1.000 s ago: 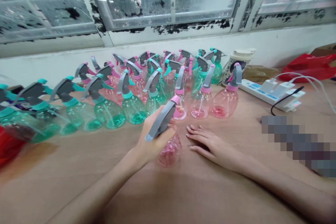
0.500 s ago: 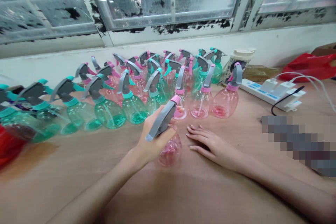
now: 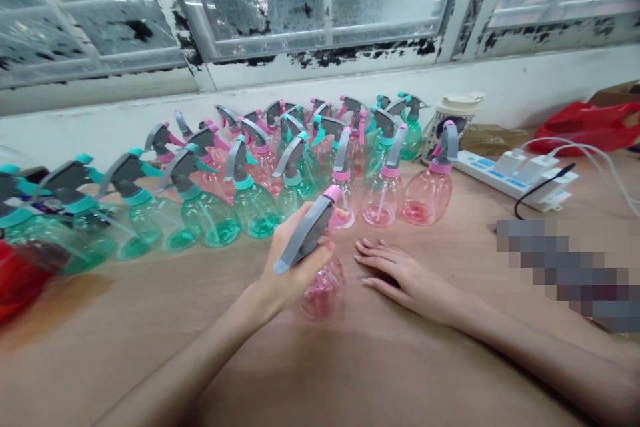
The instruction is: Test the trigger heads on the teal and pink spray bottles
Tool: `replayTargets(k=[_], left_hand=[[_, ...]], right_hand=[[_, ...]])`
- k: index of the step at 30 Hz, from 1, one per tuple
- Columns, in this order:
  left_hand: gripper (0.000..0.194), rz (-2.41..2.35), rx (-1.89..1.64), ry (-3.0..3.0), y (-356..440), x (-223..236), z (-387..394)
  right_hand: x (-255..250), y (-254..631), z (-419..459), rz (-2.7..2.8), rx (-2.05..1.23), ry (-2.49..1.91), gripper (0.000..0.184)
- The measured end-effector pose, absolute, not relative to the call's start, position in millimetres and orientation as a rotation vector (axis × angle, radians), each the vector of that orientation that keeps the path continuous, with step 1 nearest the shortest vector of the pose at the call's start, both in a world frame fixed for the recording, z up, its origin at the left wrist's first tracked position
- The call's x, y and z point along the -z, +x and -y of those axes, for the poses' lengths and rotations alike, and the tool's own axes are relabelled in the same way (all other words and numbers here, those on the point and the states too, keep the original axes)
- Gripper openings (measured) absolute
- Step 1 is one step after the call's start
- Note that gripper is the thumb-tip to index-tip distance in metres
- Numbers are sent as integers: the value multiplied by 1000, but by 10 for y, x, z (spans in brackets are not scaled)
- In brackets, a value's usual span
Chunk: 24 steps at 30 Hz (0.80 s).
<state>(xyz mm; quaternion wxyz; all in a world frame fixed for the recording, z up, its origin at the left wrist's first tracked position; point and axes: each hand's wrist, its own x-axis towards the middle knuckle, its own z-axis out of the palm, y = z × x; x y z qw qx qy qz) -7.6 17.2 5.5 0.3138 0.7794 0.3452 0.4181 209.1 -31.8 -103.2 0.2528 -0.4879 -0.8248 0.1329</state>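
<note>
in the left hand's (image 3: 286, 275) closed grip, the pink spray bottle (image 3: 323, 293) stands roughly upright, nozzle (image 3: 333, 193) pointing away.

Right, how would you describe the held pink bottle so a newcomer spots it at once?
Below the window, rows of spray bottles stand on a table. In front of them is the pink bottle with a gray head. Unlike its neighbours, it is gripped by the left hand.

White power strip (image 3: 515, 180); lidded cup (image 3: 454, 121)
</note>
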Motion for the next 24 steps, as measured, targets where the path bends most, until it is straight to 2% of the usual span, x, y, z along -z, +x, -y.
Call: replayTargets(k=[9,17,24], left_hand=[[5,-913,-1078,2016,-66,-35,-210],[4,-900,-1069,2034,-55,-35,-204],[13,-872,-1029,2021,174,65,-86]], right_hand=[[1016,2083,327,2233,-356,-1321,43],[895,1994,396,2211,-433,-1366,59],[569,1766,601,1983,-585,-1288,83]])
